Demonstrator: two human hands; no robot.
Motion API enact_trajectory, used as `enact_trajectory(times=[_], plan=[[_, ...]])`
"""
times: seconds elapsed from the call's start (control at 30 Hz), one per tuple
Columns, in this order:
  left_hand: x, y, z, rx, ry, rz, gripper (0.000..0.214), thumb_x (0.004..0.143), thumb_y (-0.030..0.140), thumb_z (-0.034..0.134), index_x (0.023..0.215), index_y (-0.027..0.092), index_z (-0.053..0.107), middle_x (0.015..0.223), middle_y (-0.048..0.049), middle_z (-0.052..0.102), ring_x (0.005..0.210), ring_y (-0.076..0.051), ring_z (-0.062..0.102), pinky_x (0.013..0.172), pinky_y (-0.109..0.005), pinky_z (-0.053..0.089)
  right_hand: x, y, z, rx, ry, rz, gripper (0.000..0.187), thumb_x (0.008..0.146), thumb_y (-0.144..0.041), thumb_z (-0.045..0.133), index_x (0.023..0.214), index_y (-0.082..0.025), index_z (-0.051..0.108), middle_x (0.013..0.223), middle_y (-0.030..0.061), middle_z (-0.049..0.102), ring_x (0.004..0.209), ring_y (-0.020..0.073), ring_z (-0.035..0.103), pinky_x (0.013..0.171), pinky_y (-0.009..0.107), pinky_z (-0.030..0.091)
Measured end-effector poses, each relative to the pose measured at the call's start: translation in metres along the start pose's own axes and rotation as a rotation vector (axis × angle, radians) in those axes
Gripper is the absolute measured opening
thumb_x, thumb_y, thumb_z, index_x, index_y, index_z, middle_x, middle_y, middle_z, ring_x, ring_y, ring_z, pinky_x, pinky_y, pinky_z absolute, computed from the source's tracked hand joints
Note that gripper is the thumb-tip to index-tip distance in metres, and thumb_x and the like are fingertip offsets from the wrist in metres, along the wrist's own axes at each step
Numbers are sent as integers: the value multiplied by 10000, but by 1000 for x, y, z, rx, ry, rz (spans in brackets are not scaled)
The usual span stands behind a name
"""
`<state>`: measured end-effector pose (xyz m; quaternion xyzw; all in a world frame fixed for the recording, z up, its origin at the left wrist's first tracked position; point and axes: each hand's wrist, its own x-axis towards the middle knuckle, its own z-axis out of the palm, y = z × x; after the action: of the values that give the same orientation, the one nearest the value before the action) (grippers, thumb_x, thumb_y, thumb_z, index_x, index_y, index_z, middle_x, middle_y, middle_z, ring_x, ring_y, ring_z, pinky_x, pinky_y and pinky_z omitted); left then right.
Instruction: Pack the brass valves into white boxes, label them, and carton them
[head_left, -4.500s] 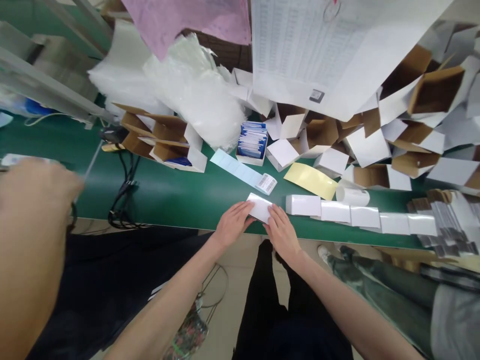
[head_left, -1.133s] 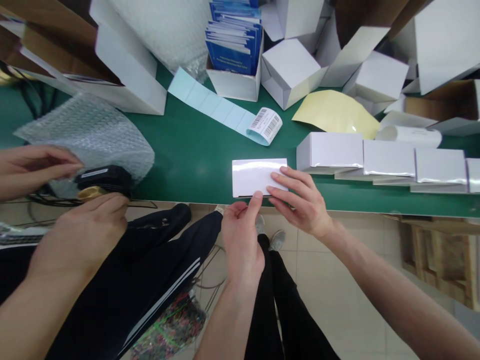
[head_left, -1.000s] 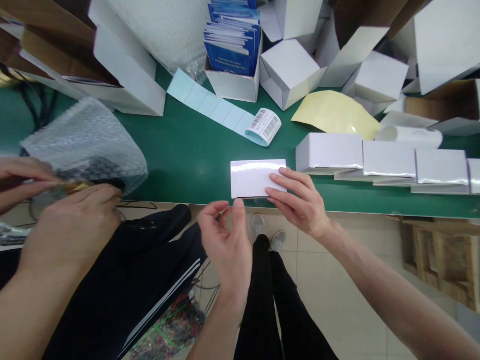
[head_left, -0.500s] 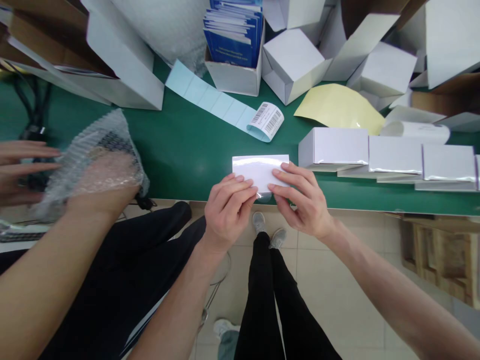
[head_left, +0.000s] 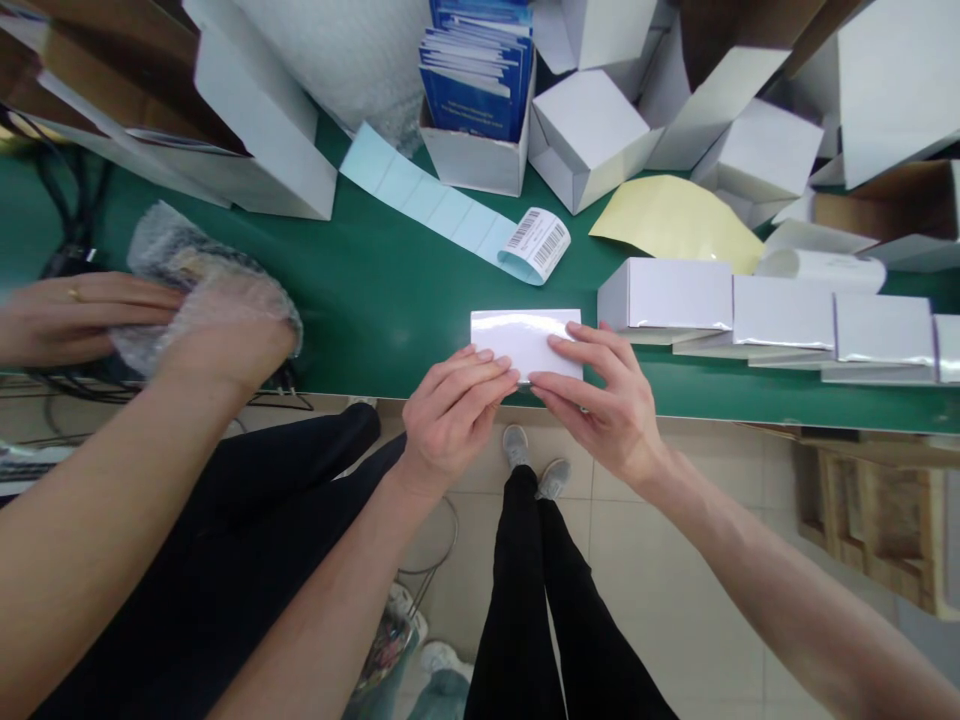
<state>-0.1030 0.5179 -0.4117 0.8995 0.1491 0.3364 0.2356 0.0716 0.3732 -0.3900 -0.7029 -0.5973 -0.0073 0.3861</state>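
A small white box (head_left: pixel 517 335) with a glossy top lies at the front edge of the green table. My left hand (head_left: pixel 457 405) grips its near left side, fingertips pressed along the front edge. My right hand (head_left: pixel 604 395) holds the near right side, with two fingers on top and the others at the front edge. The fingertips of both hands almost meet at the middle of that edge. To the right stands a row of similar white boxes (head_left: pixel 679 292). Beyond the held box, a strip of labels (head_left: pixel 442 208) curls up at its barcode-printed end.
At left, a co-worker's hands (head_left: pixel 225 330) handle a bubble-wrap bag (head_left: pixel 161 240) beside black cables (head_left: pixel 71 215). Blue booklets (head_left: pixel 472 95) fill a white carton at the back. Folded white boxes (head_left: pixel 592 125) and a yellow sheet (head_left: pixel 675 222) lie behind the row.
A clear film tab under the box's front edge no longer shows; my fingertips have come closer together there. The co-worker's hands have closed in on the bubble-wrap bag. The view has shifted slightly.
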Motion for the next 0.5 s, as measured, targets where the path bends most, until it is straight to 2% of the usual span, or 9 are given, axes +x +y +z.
enact_trajectory(times=[0.23, 0.37, 0.5], plan=[[0, -4, -7, -45, -57, 7, 368, 929, 127, 680, 1239, 324, 699, 1235, -2, 758, 1198, -195, 687, 1102, -452, 556, -4, 3, 6, -44, 53, -35, 237, 895, -244, 783, 1112, -340, 770, 1311, 24, 703, 1324, 286, 586, 1203, 617, 383], [7, 2, -12, -39, -79, 21, 399, 905, 113, 707, 1250, 314, 688, 1230, -11, 752, 1189, -195, 684, 1096, -448, 551, -10, 5, 12, -18, 88, -49, 269, 898, -211, 774, 1143, -321, 761, 1321, 44, 697, 1359, 284, 560, 1160, 569, 464], [20, 14, -16, 41, -135, 8, 280, 872, 234, 776, 1143, 270, 709, 1149, -31, 750, 1119, -216, 685, 1080, -446, 539, -8, 3, 15, 28, 69, -1, 246, 936, -189, 719, 1162, -281, 748, 1321, 69, 691, 1418, 269, 503, 1111, 504, 534]])
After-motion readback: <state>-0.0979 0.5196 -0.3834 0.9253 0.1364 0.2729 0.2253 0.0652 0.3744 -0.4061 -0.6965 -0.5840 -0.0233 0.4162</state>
